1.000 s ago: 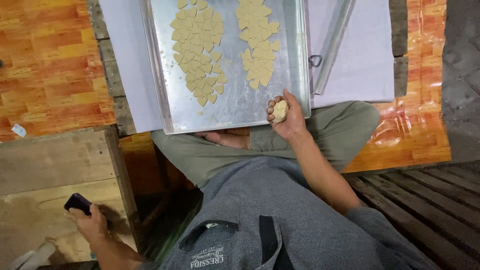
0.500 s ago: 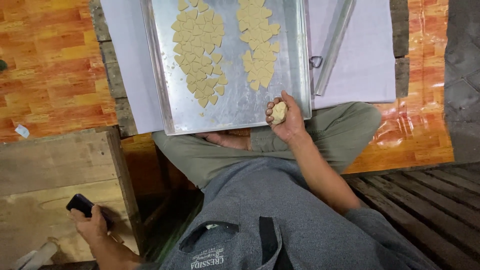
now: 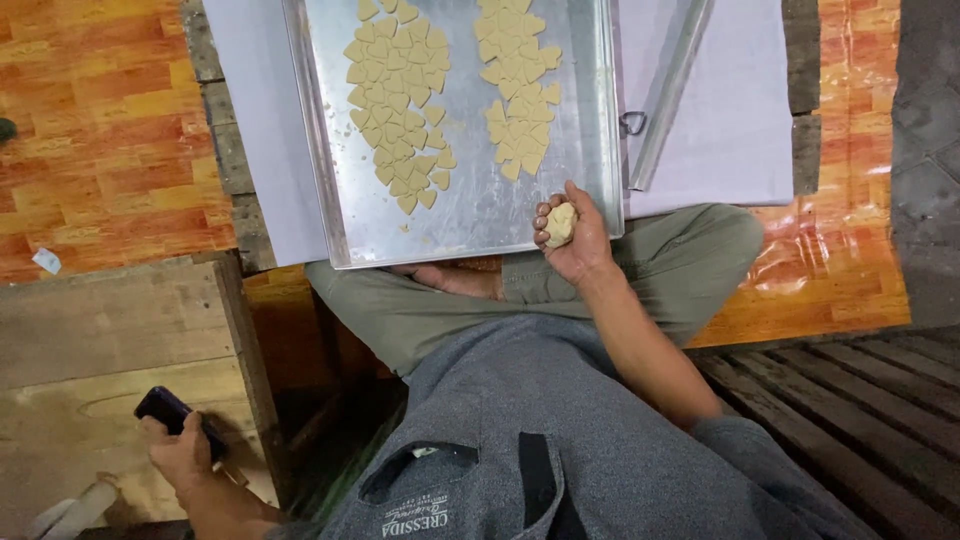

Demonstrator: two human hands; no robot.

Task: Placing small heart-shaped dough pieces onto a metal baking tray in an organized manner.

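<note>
My right hand (image 3: pixel 572 238) is closed around a pale lump of dough (image 3: pixel 560 224) over the near right corner of a metal baking tray (image 3: pixel 470 215). On the tray lie two clusters of small heart-shaped dough pieces, one on the left (image 3: pixel 398 100) and one on the right (image 3: pixel 518 85). Down at the lower left, my left hand (image 3: pixel 182 455) holds a dark phone (image 3: pixel 170 410) against a wooden surface (image 3: pixel 110 330). I sit cross-legged, the tray's near edge above my legs.
A pale lilac sheet (image 3: pixel 730 110) lies under the tray, on top of wooden planks. A long metal rod or rolling bar (image 3: pixel 668 95) rests on it right of the tray. Orange patterned flooring (image 3: pixel 100 130) surrounds it. Dark wooden slats (image 3: pixel 860 400) lie at the lower right.
My left hand with the phone has shifted slightly right and down along the wooden surface. The right hand has stayed at the tray's corner with the dough.
</note>
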